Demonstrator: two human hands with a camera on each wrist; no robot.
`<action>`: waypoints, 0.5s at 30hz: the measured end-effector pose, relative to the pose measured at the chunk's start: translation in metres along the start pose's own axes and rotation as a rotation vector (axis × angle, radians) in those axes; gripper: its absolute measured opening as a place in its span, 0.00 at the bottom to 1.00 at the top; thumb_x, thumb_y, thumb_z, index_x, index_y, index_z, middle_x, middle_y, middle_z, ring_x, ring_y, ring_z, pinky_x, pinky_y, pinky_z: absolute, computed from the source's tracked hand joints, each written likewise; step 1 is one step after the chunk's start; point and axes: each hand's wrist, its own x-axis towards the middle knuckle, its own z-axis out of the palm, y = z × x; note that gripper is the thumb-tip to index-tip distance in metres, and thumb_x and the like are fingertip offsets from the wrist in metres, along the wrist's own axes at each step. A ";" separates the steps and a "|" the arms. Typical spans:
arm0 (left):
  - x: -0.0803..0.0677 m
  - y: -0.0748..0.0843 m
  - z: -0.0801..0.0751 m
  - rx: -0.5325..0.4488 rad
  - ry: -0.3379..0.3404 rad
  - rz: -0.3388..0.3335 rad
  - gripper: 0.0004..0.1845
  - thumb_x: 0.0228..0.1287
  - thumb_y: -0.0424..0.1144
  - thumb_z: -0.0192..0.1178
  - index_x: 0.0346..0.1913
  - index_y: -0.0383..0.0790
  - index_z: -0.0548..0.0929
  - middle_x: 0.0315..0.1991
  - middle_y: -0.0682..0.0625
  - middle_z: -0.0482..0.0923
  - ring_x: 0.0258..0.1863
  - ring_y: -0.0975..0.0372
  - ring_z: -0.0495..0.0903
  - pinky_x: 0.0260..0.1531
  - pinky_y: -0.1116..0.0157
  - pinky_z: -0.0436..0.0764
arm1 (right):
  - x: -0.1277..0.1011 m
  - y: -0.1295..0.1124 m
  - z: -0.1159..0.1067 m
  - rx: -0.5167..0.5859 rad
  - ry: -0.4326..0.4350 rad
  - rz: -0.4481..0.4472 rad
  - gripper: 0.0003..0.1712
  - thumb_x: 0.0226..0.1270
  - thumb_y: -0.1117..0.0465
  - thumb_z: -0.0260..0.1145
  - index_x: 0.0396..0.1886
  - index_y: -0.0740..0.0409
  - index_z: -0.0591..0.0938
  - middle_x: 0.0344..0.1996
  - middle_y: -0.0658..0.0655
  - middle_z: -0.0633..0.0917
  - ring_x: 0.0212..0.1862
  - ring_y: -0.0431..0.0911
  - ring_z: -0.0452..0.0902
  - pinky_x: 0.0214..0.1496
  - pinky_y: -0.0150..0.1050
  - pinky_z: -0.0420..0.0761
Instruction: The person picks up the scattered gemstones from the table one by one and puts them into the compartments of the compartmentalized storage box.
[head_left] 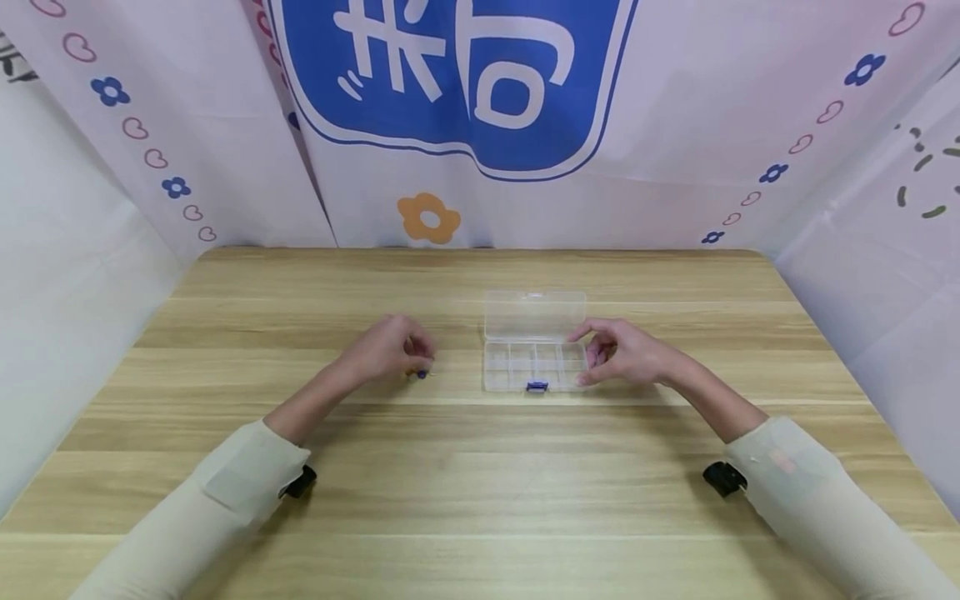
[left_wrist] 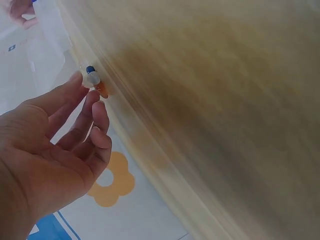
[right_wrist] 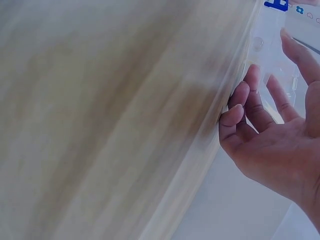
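A clear plastic compartment box (head_left: 497, 381) with a blue latch (head_left: 537, 387) sits on the table, its lid (head_left: 536, 315) tipped back. My right hand (head_left: 626, 352) holds its right end, thumb at the front corner and index finger by the hinge side. To the left, my left hand (head_left: 386, 346) bends over a few tiny pieces on the table. The left wrist view shows a blue piece (left_wrist: 90, 69), a round clear piece (left_wrist: 93, 78) and an orange piece (left_wrist: 102, 90) at the fingertips. Whether thumb and finger pinch one is unclear. The box's compartments show no contents.
The wood-grain table (head_left: 480, 483) ends at a printed cloth (head_left: 660, 192) hanging behind it. White cloth (head_left: 75, 250) also hangs along the left side. A small black device (head_left: 724, 478) sits at the right sleeve, and a similar black device (head_left: 300, 482) at the left one.
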 end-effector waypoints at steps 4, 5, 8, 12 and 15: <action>0.001 0.000 0.001 0.005 -0.013 -0.004 0.02 0.65 0.27 0.70 0.37 0.30 0.89 0.30 0.47 0.87 0.29 0.60 0.83 0.30 0.65 0.83 | 0.001 0.000 0.000 0.000 0.000 0.002 0.32 0.58 0.70 0.79 0.62 0.71 0.77 0.29 0.55 0.82 0.34 0.46 0.76 0.39 0.33 0.78; 0.001 0.000 0.001 0.003 -0.014 -0.008 0.02 0.65 0.27 0.70 0.38 0.29 0.89 0.30 0.47 0.87 0.29 0.60 0.83 0.30 0.66 0.83 | 0.001 0.000 0.000 -0.001 0.000 0.003 0.32 0.58 0.70 0.79 0.62 0.71 0.77 0.29 0.55 0.82 0.34 0.46 0.76 0.39 0.33 0.78; 0.001 0.001 0.001 0.002 -0.018 -0.023 0.02 0.65 0.25 0.69 0.39 0.30 0.89 0.31 0.47 0.87 0.29 0.60 0.84 0.30 0.65 0.83 | 0.001 -0.001 0.000 0.002 0.000 0.004 0.32 0.58 0.70 0.79 0.61 0.72 0.77 0.29 0.56 0.82 0.34 0.47 0.76 0.39 0.33 0.78; 0.001 0.002 0.000 -0.006 -0.025 -0.029 0.02 0.67 0.24 0.67 0.39 0.30 0.89 0.31 0.46 0.87 0.29 0.60 0.85 0.31 0.65 0.84 | 0.000 -0.001 0.000 0.010 -0.003 0.006 0.33 0.58 0.70 0.79 0.62 0.72 0.76 0.29 0.56 0.82 0.34 0.48 0.76 0.39 0.33 0.78; 0.001 0.001 0.000 -0.018 -0.027 -0.022 0.02 0.67 0.24 0.66 0.38 0.29 0.88 0.31 0.46 0.87 0.30 0.60 0.85 0.32 0.65 0.84 | 0.000 -0.002 0.000 0.014 -0.004 0.006 0.33 0.58 0.70 0.79 0.62 0.72 0.76 0.29 0.56 0.82 0.35 0.48 0.76 0.39 0.33 0.78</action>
